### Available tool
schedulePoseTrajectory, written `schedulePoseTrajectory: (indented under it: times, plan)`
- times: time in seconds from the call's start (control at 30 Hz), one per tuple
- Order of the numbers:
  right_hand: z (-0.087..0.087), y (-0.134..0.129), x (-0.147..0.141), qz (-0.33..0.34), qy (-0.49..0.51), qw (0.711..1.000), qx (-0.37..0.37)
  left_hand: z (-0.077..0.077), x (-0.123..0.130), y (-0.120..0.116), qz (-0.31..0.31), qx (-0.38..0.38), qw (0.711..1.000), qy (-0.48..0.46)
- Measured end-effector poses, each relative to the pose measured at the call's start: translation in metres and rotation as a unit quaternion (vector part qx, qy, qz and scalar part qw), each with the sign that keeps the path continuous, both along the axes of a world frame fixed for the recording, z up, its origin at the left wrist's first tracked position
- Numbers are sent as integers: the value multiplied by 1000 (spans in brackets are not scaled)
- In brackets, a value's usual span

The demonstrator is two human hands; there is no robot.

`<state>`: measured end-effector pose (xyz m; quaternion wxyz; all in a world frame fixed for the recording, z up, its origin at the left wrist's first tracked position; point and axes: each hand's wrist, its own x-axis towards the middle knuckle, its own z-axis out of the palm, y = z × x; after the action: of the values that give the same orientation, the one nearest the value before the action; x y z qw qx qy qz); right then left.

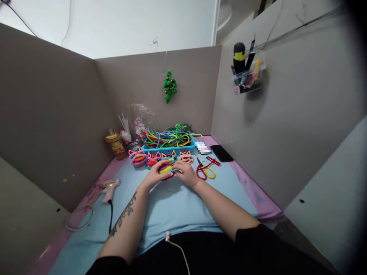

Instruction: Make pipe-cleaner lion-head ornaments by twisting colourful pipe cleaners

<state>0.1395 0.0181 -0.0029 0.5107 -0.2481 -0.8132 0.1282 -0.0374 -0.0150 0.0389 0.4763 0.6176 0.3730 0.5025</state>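
My left hand point(156, 174) and my right hand point(185, 172) meet over the middle of the table, closed on a small pipe-cleaner piece point(165, 169) in yellow, purple and red. The fingers cover much of it, so its full shape is hidden. Just behind my hands stands a row of fuzzy pipe-cleaner animal heads: a purple and orange one point(138, 158) on the left, a pink one point(153, 159) beside it, and a white and red one point(186, 157) on the right. To the right of my right hand lie scissors point(210, 172) with a yellow and a red handle loop.
Behind the row, a blue basket point(169, 150) overflows with coloured pipe cleaners point(172, 136). A pink glue gun point(110, 190) with a cord lies left. Red-handled pliers point(213, 161) and a black phone point(222, 153) are right. Grey partitions point(157, 80) enclose the table on three sides.
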Motion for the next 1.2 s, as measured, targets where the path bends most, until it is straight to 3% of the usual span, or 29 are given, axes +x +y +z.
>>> schedulePoseTrajectory:
  times: [0.17, 0.33, 0.47, 0.73, 0.97, 1.2]
  plan:
    - [0, 1, -1, 6, -21, 1000, 3, 0, 2, 0, 7, 22, 997, 68]
    - [-1, 2, -2, 5, -33, 999, -1, -3, 2, 4, 11, -11, 999, 37]
    - [-3, 3, -3, 12, -31, 999, -15, -10, 3, 9, 28, 8, 998, 61]
    - [4, -6, -7, 34, 28, 989, -143, -24, 3, 18, 91, 51, 990, 100]
    - [5, -5, -9, 53, 75, 979, -185, -24, 7, 16, 71, 65, 987, 130]
    - [-2, 8, -8, 107, 194, 934, -280, -20, 10, 13, 40, 51, 994, 89]
